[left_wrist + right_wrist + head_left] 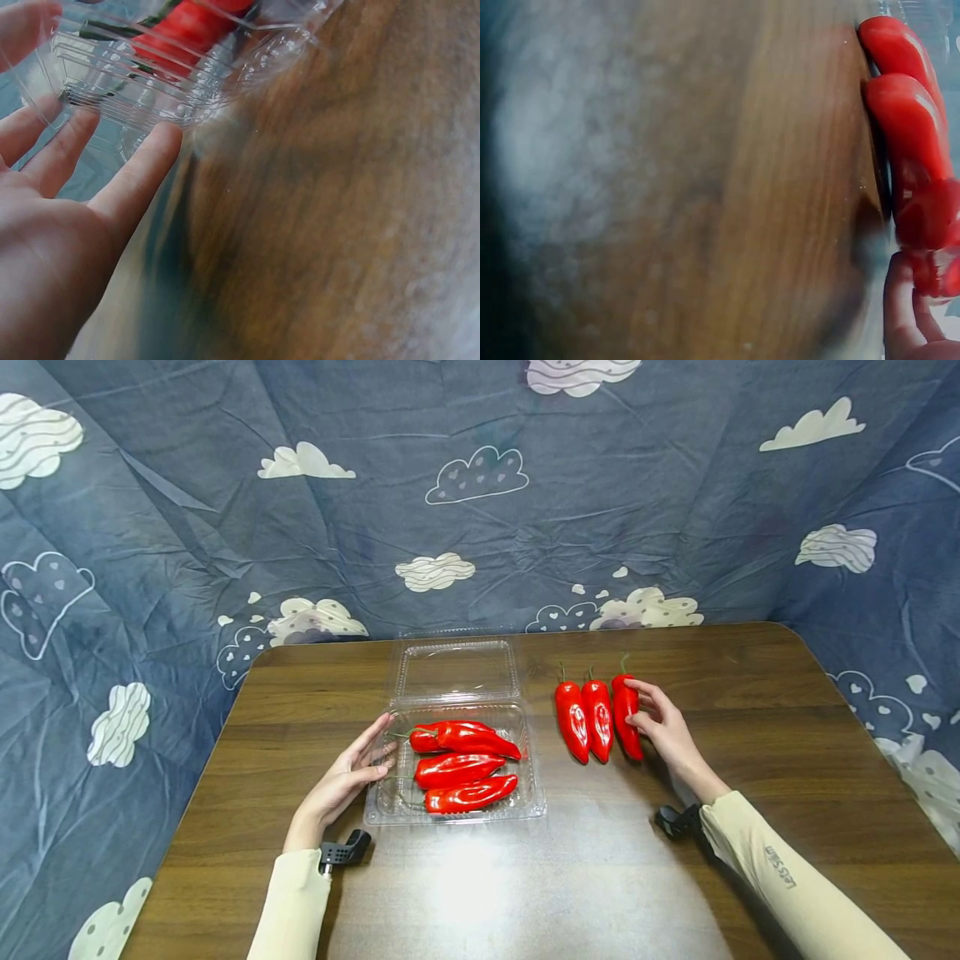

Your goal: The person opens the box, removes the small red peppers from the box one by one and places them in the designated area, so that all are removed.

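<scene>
A clear plastic clamshell box (528, 806) lies on the table with its lid (457, 670) folded back. Several red peppers (465, 794) with green stems lie sideways in it. My left hand (347, 781) rests against the box's left side with fairly straight fingers; the left wrist view shows its fingertips (166, 139) touching the ribbed wall. Right of the box, two red peppers (572, 720) lie side by side, stems pointing away. My right hand (663, 731) pinches a third red pepper (624, 710) between thumb and fingers, just right of that pair. Its tip looks close to the tabletop.
The brown wooden table (600, 852) carries a bright glare patch near its front. Behind it and at both sides hangs a dark blue cloth (480, 543) with white clouds. A black wrist strap device (345, 848) sits on each forearm.
</scene>
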Tool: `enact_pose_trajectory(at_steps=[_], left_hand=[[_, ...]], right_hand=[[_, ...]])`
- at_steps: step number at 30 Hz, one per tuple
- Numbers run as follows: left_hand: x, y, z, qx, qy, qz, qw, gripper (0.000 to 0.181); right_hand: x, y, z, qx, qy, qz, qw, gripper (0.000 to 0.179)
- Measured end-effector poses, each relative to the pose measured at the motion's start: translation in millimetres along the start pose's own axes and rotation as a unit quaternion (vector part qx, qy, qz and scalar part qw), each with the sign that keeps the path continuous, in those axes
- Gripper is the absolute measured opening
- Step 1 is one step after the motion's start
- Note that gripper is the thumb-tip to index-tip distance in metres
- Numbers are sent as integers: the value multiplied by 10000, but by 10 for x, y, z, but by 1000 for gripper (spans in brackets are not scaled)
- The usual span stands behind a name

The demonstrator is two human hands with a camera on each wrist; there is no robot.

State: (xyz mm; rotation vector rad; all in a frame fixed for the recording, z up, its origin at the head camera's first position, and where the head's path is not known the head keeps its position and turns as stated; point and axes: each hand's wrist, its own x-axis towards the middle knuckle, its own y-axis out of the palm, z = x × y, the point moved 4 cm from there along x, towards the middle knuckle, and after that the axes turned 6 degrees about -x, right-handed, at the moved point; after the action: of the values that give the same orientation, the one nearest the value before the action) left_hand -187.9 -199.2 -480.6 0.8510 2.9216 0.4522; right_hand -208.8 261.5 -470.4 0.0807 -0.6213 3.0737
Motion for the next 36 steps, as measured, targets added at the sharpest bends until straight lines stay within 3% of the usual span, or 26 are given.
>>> enact_pose_trajectory(at_steps=[21, 36], left_hand=[[10, 1, -4, -2, 5, 12, 10000, 75], [2, -11, 14, 17, 61, 63, 10000, 74]], right_hand=[[63, 2, -37, -285, 186, 216, 9992, 58], [17, -37, -36, -587, 527, -145, 9968, 51]])
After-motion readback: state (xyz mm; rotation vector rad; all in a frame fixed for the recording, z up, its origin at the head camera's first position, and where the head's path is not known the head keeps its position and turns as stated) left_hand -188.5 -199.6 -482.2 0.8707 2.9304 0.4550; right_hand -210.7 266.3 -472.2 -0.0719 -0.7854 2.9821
